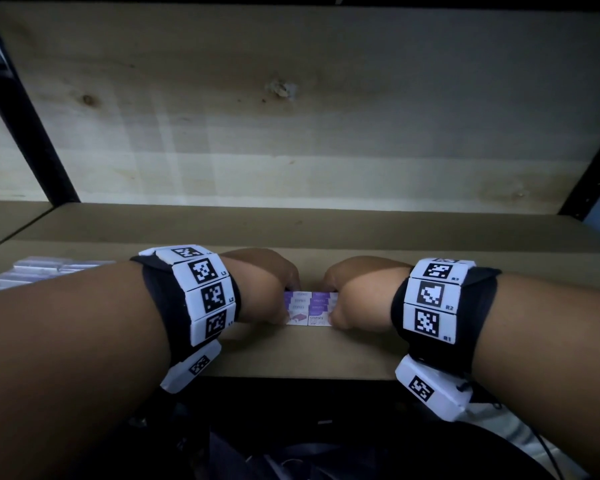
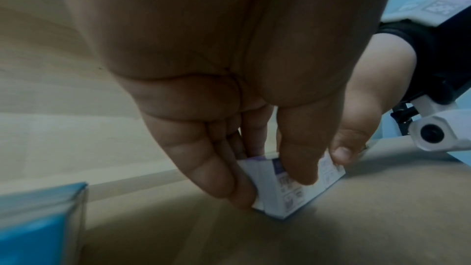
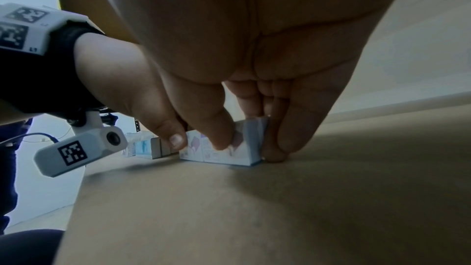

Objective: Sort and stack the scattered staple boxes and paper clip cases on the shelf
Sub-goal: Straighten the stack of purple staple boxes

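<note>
Brown shelf board [image 1: 361,355], matte, backed by pale wood panel [image 1: 291,116] with knots; black metal uprights [image 1: 25,109] at both sides.

Staple boxes [image 1: 310,308]: white with purple print, word "STAPLES" legible in head view. Set in two touching columns near front middle of shelf, resting on board. Seen low from right wrist view as compact white block [image 3: 224,148], seam between units visible; exact count of boxes not discernible.

Left hand [image 1: 262,284]: at left end of block, fingers [image 2: 224,178] pointing down along end face, thumb [image 2: 300,158] laid on near printed side. Grip curled round left end of staple boxes [image 2: 290,192], fingertips at board level.

Right hand [image 1: 355,291]: at right end of same block, fingers [image 3: 285,138] down against end face, thumb on near side. Grip pinched on right end of block. Both hands facing each other, block squeezed between them.

Paper clip cases [image 1: 39,271]: clear plastic, grouped in rows at far left of shelf, well apart from staple boxes, partly hidden behind left forearm. Blue-tinted contents visible in left wrist view [image 2: 38,219].

Wristbands [image 1: 201,292]: black, carrying white square-coded marker tiles, one on each wrist, with small white camera housing [image 3: 81,148] slung beneath.
</note>
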